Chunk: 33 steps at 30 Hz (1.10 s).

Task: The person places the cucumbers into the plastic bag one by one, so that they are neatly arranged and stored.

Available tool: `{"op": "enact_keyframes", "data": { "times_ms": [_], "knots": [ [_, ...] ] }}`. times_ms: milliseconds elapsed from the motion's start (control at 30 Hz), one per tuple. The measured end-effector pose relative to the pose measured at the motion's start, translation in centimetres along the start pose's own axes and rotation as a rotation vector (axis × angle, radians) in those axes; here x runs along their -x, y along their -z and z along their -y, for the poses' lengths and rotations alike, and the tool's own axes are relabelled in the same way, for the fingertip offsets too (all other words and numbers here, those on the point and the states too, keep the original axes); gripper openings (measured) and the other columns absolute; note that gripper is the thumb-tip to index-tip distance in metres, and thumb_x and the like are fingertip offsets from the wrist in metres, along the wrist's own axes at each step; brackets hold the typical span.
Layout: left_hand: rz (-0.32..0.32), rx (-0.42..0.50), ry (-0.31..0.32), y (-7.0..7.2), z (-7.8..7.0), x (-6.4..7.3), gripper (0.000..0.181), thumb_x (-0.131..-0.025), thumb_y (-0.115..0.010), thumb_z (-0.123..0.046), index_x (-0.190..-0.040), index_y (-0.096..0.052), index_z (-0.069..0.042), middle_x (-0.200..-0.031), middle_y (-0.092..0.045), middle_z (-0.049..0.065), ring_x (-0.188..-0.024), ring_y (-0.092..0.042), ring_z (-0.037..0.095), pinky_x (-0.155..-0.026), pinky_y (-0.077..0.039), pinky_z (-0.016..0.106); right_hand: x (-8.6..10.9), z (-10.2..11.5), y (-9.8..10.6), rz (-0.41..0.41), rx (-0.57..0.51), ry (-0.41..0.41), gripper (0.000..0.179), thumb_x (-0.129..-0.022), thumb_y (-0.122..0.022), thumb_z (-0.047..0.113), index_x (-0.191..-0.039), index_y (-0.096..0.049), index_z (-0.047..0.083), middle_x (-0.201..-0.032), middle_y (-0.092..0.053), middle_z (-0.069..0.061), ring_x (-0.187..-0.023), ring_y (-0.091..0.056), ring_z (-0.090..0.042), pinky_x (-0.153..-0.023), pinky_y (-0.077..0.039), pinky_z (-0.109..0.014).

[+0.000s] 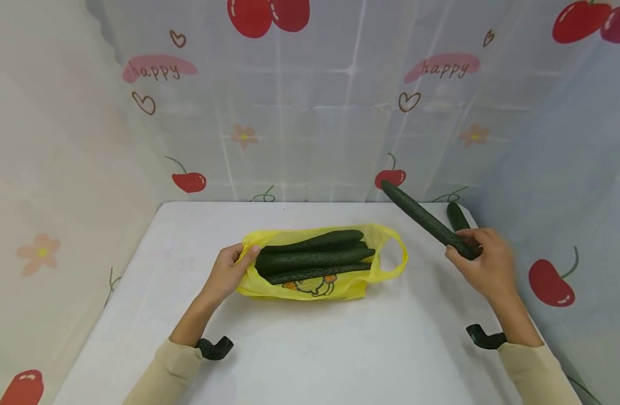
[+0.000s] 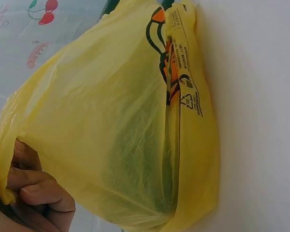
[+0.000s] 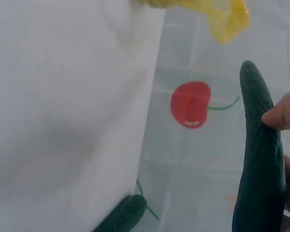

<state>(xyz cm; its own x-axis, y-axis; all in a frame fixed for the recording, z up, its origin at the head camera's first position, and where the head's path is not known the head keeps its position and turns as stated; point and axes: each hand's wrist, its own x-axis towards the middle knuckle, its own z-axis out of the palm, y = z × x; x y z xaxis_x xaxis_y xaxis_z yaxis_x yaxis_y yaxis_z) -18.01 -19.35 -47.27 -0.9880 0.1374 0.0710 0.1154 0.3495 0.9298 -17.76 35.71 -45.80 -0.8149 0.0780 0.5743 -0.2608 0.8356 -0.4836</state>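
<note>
A yellow plastic bag (image 1: 335, 289) lies on its side on the white table, its mouth spread so that several dark green cucumbers (image 1: 315, 259) show inside. My left hand (image 1: 230, 271) grips the bag's left edge; in the left wrist view, curled fingers (image 2: 41, 193) hold the thin plastic. On the right, my right hand (image 1: 484, 261) holds one long cucumber (image 1: 423, 218) near its lower end, raised above the table and tilted up to the left. Behind that hand, another cucumber (image 1: 457, 215) lies at the table's far right corner, partly hidden.
The white table (image 1: 310, 349) meets a printed curtain (image 1: 315, 112) along its back edge, with more curtain at both sides. A bag handle loop (image 1: 402, 256) sticks out to the right. Black wrist mounts (image 1: 215, 348) sit on both forearms.
</note>
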Motion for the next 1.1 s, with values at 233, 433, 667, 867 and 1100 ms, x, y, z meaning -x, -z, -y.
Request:
{"op": "enact_keyframes", "data": {
  "times_ms": [233, 433, 667, 867, 1100],
  "knots": [
    [-0.005, 0.002, 0.006, -0.1, 0.1, 0.2, 0.043, -0.112, -0.059, -0.035, -0.100, -0.065, 0.007, -0.073, -0.052, 0.003, -0.057, -0.053, 0.010, -0.054, -0.048, 0.025, 0.6, 0.7, -0.4, 0.055, -0.108, 0.050, 0.035, -0.077, -0.090, 0.004, -0.110, -0.077, 0.008, -0.095, -0.063, -0.001, -0.079, -0.048, 0.005, -0.070, -0.039, -0.006],
    [-0.003, 0.001, 0.008, -0.1, 0.2, 0.2, 0.043, -0.112, -0.059, -0.035, -0.099, -0.064, 0.006, -0.073, -0.051, 0.004, -0.057, -0.053, 0.010, -0.054, -0.049, 0.025, 0.8, 1.2, -0.7, 0.110, -0.222, 0.171, 0.042, -0.071, -0.091, -0.004, -0.108, -0.078, 0.011, -0.094, -0.062, 0.005, -0.080, -0.051, 0.000, -0.075, -0.042, -0.011],
    [-0.003, 0.006, -0.017, -0.1, 0.2, -0.1, 0.043, -0.112, -0.059, -0.033, -0.097, -0.062, 0.007, -0.071, -0.049, 0.003, -0.055, -0.052, 0.010, -0.052, -0.048, 0.025, 0.7, 2.3, -1.6, 0.220, -0.314, 0.262, 0.045, -0.070, -0.089, -0.006, -0.108, -0.078, 0.016, -0.095, -0.066, 0.006, -0.082, -0.056, -0.003, -0.079, -0.046, -0.013],
    [0.004, 0.011, -0.023, 0.1, 0.2, -0.1, 0.045, -0.112, -0.059, -0.033, -0.101, -0.063, 0.011, -0.071, -0.050, 0.005, -0.054, -0.053, 0.010, -0.052, -0.049, 0.025, 0.5, 4.0, -2.5, 0.318, -0.296, 0.270, 0.044, -0.072, -0.090, -0.001, -0.107, -0.078, 0.021, -0.098, -0.066, 0.013, -0.083, -0.057, -0.002, -0.076, -0.048, -0.016],
    [-0.003, 0.002, -0.022, 0.1, 0.2, 0.0, 0.045, -0.112, -0.059, -0.033, -0.100, -0.063, 0.010, -0.072, -0.050, 0.004, -0.055, -0.053, 0.010, -0.053, -0.048, 0.025, -0.2, 6.4, -3.9, 0.435, -0.292, 0.329, 0.042, -0.076, -0.090, 0.005, -0.108, -0.076, 0.027, -0.097, -0.064, 0.013, -0.086, -0.055, -0.003, -0.073, -0.047, -0.021]
  ]
}}
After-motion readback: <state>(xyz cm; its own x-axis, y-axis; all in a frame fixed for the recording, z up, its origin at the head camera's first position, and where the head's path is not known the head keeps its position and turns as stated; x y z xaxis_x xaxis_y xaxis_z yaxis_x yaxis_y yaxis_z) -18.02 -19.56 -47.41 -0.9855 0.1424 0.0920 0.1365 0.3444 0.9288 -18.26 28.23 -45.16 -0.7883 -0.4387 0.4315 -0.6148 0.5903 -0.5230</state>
